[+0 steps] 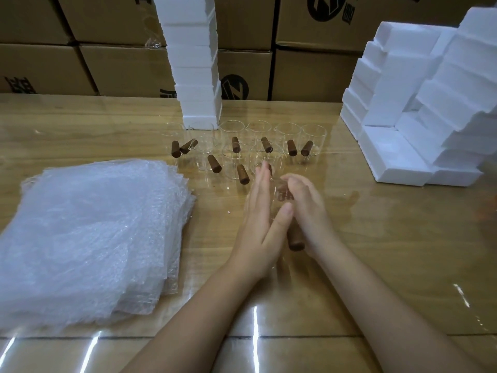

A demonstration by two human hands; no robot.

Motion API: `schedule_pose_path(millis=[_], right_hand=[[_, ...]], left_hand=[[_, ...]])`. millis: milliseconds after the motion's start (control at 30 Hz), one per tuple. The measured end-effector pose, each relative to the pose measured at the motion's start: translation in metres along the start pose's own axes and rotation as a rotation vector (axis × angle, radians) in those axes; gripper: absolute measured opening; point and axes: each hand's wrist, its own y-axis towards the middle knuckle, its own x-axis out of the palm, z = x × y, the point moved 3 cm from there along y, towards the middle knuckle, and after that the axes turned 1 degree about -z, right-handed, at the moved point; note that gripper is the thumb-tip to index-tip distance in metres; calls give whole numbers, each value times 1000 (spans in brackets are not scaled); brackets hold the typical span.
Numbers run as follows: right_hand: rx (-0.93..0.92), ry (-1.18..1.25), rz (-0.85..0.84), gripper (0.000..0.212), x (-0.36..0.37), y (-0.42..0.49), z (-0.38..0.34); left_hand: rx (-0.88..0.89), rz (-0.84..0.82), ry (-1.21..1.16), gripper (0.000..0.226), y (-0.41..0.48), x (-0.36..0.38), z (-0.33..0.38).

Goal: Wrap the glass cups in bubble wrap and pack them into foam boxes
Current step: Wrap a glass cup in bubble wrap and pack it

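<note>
cup in my hands [282, 195]: clear glass, brown wooden handle toward me, tilted | other glass cups [258, 141]: upright, clustered behind | bubble wrap [88, 238]: stacked sheets, left | foam boxes [197, 60]: white tower behind cups; stepped pile [419, 109] right

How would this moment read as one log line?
step: pick cup | hands: both on glass cup | bubble wrap: untouched | foam boxes: stacked

bubble wrap sheets [88, 232] stacked lower left on table [376, 238]; glass cups [242, 146] clustered centre; foam box tower [195, 63] behind them; foam boxes [419, 109] piled at right; cardboard cartons [80, 49] across the top.
</note>
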Motion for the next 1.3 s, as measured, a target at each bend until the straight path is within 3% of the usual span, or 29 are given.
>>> schedule_pose_path(millis=[167,233,333,467,600,833,933,1133,1300], right_hand=[[203,106,73,33,-22,9,-4],[276,147,139,30,-23,14,-9],[276,147,69,29,-18,11,-3],[276,80,-150,28,-9,2,6],[251,27,-86,33,-12,-1,7],[202,-72,-222,27,-2,-6,-11],[197,-72,-263,30,1,-5,-11],[-55,-19,-28,14,7,-15,-4],[-319,-332,70,31,17,-26,-5]], left_hand=[[390,-218,358,68,-10,19,18],[398,-270,344,70,-10,24,20],[387,-204,191,63,-7,20,20],[385,-96,226,57,-7,14,14],[393,-19,180,47,-4,10,11],[497,35,204,44,0,-1,5],[437,109,131,40,3,-6,3],[253,288,-91,24,4,-4,3],[-108,345,-520,26,6,-4,-9]])
